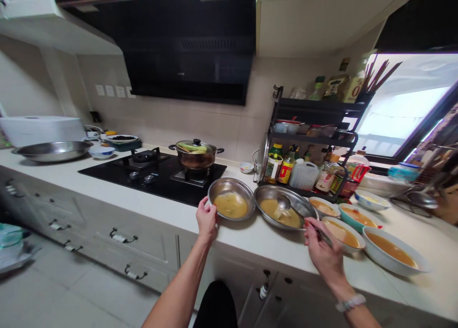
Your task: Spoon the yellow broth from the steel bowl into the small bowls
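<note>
My left hand [206, 219] grips the near rim of a small steel bowl [219, 187] that holds yellow soup, on the white counter [143, 205] in front of the stove. My right hand [322, 249] is closed on the handle of a metal ladle [286, 205]. The ladle's cup rests in a wider steel bowl [265, 193] of the same yellow soup, right beside the first bowl.
Several ceramic bowls of orange soup [391, 251] stand to the right. A lidded pot [195, 153] sits on the black gas hob [153, 173]. A rack of bottles [307, 146] stands behind. A large steel basin [53, 150] and small dishes lie far left.
</note>
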A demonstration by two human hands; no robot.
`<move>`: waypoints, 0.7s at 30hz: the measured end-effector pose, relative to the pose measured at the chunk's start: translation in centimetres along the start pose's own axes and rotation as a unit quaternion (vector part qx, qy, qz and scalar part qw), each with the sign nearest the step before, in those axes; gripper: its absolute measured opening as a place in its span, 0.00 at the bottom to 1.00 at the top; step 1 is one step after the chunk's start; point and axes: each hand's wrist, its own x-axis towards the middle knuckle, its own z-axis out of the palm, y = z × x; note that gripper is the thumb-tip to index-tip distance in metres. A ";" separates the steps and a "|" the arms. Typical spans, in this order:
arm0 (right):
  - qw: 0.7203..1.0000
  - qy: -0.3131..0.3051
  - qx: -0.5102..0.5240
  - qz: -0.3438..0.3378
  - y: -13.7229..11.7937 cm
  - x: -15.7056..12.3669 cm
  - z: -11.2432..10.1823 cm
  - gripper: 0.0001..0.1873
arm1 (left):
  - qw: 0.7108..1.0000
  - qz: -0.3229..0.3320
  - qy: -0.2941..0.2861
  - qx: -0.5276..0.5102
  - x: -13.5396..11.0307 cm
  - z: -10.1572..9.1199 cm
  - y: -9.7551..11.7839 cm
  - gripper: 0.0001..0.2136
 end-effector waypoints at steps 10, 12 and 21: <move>0.982 -0.029 0.177 0.055 -3.9 -1.6 4.2 0.10 | 1.000 0.000 -0.004 0.001 0.0 -0.1 -0.1 0.22; 0.978 -0.064 0.187 0.064 -4.2 -2.2 5.5 0.11 | 1.000 -0.001 -0.004 0.000 0.0 -0.1 -0.1 0.22; 0.939 -0.091 0.268 0.197 -4.9 -3.1 10.1 0.17 | 1.000 -0.006 -0.006 -0.004 0.0 0.0 0.1 0.23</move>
